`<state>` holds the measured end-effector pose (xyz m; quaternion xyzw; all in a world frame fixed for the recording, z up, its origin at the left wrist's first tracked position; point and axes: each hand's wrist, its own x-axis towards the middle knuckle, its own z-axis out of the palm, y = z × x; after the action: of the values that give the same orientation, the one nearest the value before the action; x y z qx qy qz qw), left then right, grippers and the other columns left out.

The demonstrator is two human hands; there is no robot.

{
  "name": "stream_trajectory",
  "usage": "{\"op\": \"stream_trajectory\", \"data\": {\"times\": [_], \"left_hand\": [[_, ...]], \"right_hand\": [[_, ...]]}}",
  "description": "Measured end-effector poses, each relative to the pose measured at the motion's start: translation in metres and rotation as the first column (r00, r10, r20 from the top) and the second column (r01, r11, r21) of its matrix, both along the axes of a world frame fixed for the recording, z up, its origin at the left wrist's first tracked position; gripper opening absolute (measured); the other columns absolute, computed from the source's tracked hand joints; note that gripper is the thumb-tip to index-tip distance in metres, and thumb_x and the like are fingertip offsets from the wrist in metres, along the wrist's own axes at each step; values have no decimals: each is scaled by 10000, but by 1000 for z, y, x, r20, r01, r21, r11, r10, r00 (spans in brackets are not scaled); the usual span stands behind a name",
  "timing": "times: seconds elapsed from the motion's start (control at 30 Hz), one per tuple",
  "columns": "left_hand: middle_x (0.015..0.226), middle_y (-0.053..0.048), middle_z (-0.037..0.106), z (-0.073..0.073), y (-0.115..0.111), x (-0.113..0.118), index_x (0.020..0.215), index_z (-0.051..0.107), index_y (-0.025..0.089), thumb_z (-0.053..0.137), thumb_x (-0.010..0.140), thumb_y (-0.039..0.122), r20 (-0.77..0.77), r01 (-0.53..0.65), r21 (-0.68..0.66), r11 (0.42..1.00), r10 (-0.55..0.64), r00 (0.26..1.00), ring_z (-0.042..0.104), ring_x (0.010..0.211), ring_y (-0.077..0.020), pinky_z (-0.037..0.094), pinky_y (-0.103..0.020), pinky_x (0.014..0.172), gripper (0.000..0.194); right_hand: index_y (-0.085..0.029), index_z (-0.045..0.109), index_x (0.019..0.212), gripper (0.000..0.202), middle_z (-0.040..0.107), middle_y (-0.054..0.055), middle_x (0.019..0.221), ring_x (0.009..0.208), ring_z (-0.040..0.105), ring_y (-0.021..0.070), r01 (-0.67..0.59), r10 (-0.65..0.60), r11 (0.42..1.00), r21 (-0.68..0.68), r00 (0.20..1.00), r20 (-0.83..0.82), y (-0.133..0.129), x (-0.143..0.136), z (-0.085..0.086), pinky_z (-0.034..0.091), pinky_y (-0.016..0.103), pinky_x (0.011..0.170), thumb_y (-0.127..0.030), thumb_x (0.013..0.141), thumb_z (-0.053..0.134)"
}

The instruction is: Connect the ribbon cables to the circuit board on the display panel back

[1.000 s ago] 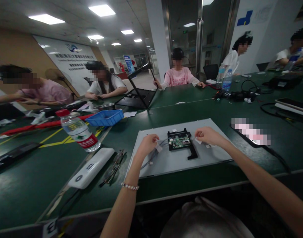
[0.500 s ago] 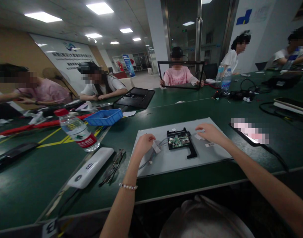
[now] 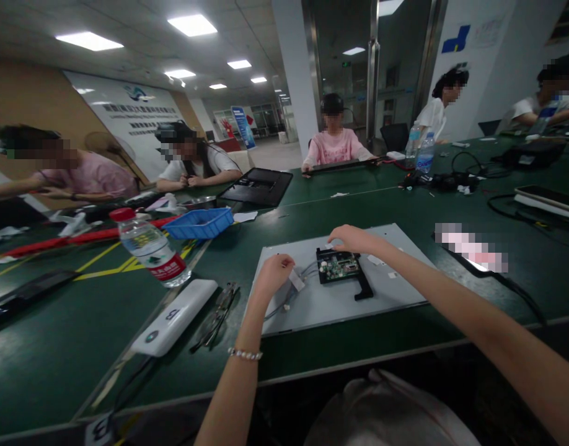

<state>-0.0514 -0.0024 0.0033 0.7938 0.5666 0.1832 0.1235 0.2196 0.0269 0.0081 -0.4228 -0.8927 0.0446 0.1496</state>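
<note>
A grey flat panel [image 3: 307, 313] lies on the green table in front of me. On it sits a black plastic bracket [image 3: 364, 288] around a green circuit board [image 3: 343, 266]. Grey cables [image 3: 281, 303] run from the board's left side across the panel. My left hand [image 3: 276, 274] is closed at the cables, its fingertips pinching a white strip [image 3: 297, 280]. Over the bracket's far edge my right hand [image 3: 347, 236] bends its fingers downward, the tips beside a small white label [image 3: 330, 246]. What those fingers grip is hidden.
Left of the panel are eyeglasses [image 3: 216, 319], a white power bank [image 3: 177, 317], a water bottle [image 3: 152, 251] and a blue tray [image 3: 201, 223]. A phone [image 3: 470, 251] with a cable lies right. A co-worker opposite holds a black frame [image 3: 344, 165]; other people sit around.
My right hand has moved left from the panel's right part to the bracket's far edge. My left hand stays at the cables. The co-worker opposite has tipped the black frame down.
</note>
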Motion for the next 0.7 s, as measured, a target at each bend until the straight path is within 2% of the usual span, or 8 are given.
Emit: {"op": "stream_trajectory", "data": {"times": [0.1,0.27,0.43,0.57,0.7], "left_hand": [[831,-65,695,0,-2,2,821,688,158,451,778,193,-41,-1,33,999,3,999,631,787,-203,457,-275,716,244],[845,-83,684,3,-6,5,825,679,151,448,799,188,-82,-14,73,997,20,996,627,802,-214,459,-285,721,236],[982,-94,652,0,-7,12,931,647,155,466,810,181,-83,-22,204,979,40,996,594,973,-234,443,-331,884,220],[1162,-98,588,4,-9,37,1128,558,155,472,830,214,-43,128,232,964,-121,992,522,1126,-232,383,-358,999,316],[1337,-133,468,14,-10,67,1304,402,146,560,795,331,-36,287,57,956,-285,958,426,1251,-264,345,-368,1043,564]], "right_hand": [[-171,693,1023,232,680,84,1068,1008,608,213,-1,1,1000,-14,1000,7,11,-8,-10,428,258,849,-239,821,601],[-189,724,952,194,711,61,980,939,635,189,30,-31,999,-27,999,-15,13,-12,-19,434,227,801,-216,834,573],[-178,727,939,196,713,63,974,937,634,190,36,-36,999,-8,997,-69,12,-8,-24,432,234,808,-218,842,561],[-177,715,965,207,710,66,982,945,631,187,49,-50,999,-6,993,-106,11,-5,-29,429,238,819,-227,848,552],[-159,681,1039,247,695,81,1016,951,626,180,47,-47,999,-6,989,-140,11,-2,-31,430,245,835,-214,829,563]]}}
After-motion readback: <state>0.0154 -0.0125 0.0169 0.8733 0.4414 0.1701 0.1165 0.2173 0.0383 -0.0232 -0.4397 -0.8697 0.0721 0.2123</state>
